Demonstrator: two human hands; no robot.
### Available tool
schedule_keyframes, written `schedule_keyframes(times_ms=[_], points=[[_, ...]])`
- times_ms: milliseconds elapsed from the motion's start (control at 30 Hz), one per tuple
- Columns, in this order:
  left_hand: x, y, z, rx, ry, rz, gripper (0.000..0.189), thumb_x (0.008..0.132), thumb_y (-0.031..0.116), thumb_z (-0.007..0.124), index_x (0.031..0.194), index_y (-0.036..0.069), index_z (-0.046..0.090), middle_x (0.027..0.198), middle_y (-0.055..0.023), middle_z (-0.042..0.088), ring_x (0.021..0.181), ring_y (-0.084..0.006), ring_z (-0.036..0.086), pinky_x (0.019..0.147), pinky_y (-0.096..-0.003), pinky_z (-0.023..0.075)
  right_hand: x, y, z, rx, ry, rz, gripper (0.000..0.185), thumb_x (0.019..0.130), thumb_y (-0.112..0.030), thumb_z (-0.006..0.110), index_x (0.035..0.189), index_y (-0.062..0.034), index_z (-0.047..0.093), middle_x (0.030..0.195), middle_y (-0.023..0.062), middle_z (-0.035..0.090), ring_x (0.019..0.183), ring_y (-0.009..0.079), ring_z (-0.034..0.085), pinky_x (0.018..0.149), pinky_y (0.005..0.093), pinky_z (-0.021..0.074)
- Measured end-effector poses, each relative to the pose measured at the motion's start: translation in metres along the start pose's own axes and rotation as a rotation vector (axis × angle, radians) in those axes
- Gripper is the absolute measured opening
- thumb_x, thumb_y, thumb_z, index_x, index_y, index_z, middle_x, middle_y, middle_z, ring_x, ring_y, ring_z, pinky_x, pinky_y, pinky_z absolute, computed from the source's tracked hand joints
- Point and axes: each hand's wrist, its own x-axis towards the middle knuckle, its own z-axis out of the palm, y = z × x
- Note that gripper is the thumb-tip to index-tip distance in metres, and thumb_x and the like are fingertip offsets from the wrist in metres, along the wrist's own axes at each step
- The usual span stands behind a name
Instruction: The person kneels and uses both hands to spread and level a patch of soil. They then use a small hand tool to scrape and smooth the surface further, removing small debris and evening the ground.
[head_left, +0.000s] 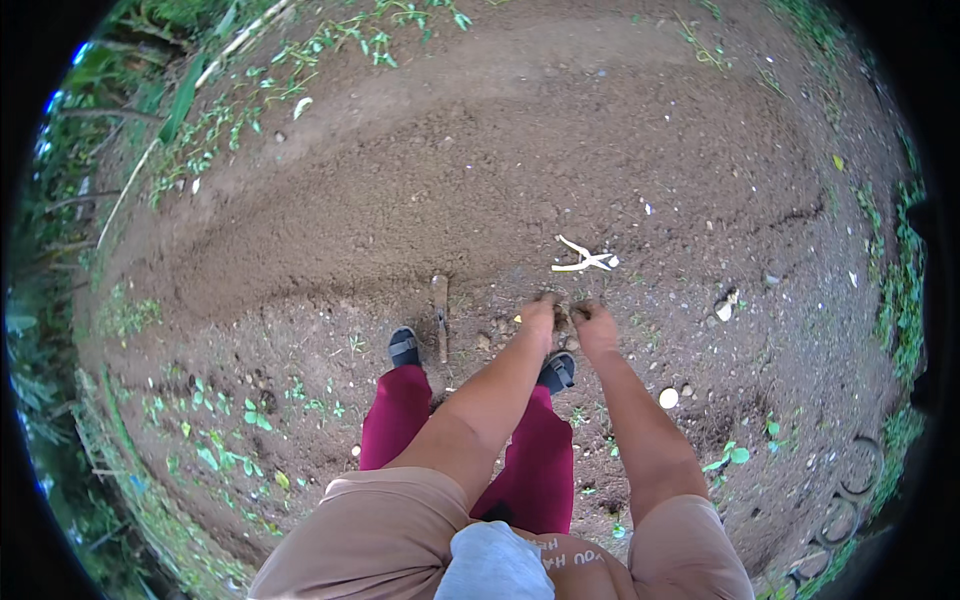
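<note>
My left hand (540, 312) and my right hand (595, 324) reach down side by side to the ground, just beyond my right foot. Fingers of both look curled and dirty with soil. Dark soil and small clods (561, 321) lie in the narrow gap between them. Whether either hand grips anything is hidden by the fingers. Slightly farther off, a pair of pruning shears (583, 259) with pale handles lies spread on the dirt. To the left, near my left foot, rests a narrow brown hand tool (441, 319), its exact kind unclear.
Stones (484, 342) lie beside my hands. A pale round disc (668, 397) is right of my right foot, and a whitish chunk (726, 306) sits farther right. A raised soil bed (450, 187) stretches ahead. Seedlings (256, 415) grow at left; old tires (862, 469) line the right edge.
</note>
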Motion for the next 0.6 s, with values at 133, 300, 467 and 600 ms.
schedule_keyframes(times_ms=[133, 300, 467, 600], points=[[-0.007, -0.014, 0.011, -0.032, 0.078, 0.062, 0.015, 0.078, 0.002, 0.065, 0.092, 0.004, 0.062, 0.074, -0.0086, 0.062, 0.056, -0.0195, 0.060, 0.045, -0.0327, 0.0483, 0.007, 0.019, -0.017, -0.225, -0.027, -0.042, 0.021, 0.082, -0.018, 0.065, 0.100, -0.0082, 0.069, 0.101, 0.0186, 0.065, 0.098, 0.0343, 0.063, 0.086, 0.0416, 0.0497], [0.009, 0.004, 0.010, 0.034, 0.126, 0.130, 0.021, 0.075, -0.003, 0.065, 0.095, 0.002, 0.064, 0.076, -0.0095, 0.063, 0.057, -0.0179, 0.060, 0.045, -0.0300, 0.0463, 0.021, -0.014, -0.004, -0.362, -0.054, -0.106, 0.023, 0.081, -0.017, 0.066, 0.102, -0.0089, 0.068, 0.108, 0.0207, 0.061, 0.103, 0.0373, 0.059, 0.088, 0.0432, 0.0487], [0.014, 0.036, 0.001, 0.061, 0.208, 0.295, 0.017, 0.075, 0.004, 0.070, 0.092, 0.001, 0.065, 0.070, -0.0071, 0.063, 0.051, -0.0155, 0.055, 0.044, -0.0287, 0.0425, 0.044, -0.060, 0.013, -0.388, -0.083, -0.200, 0.024, 0.080, -0.015, 0.067, 0.103, -0.0093, 0.067, 0.113, 0.0211, 0.059, 0.105, 0.0396, 0.057, 0.089, 0.0438, 0.0480], [0.011, 0.063, -0.013, 0.084, 0.253, 0.255, 0.019, 0.076, 0.010, 0.075, 0.089, 0.001, 0.065, 0.066, -0.0052, 0.060, 0.048, -0.0136, 0.052, 0.042, -0.0293, 0.0400, 0.060, -0.080, 0.017, -0.370, -0.016, -0.272, 0.023, 0.080, -0.016, 0.067, 0.102, -0.0093, 0.068, 0.109, 0.0210, 0.062, 0.102, 0.0379, 0.059, 0.088, 0.0441, 0.0480]])
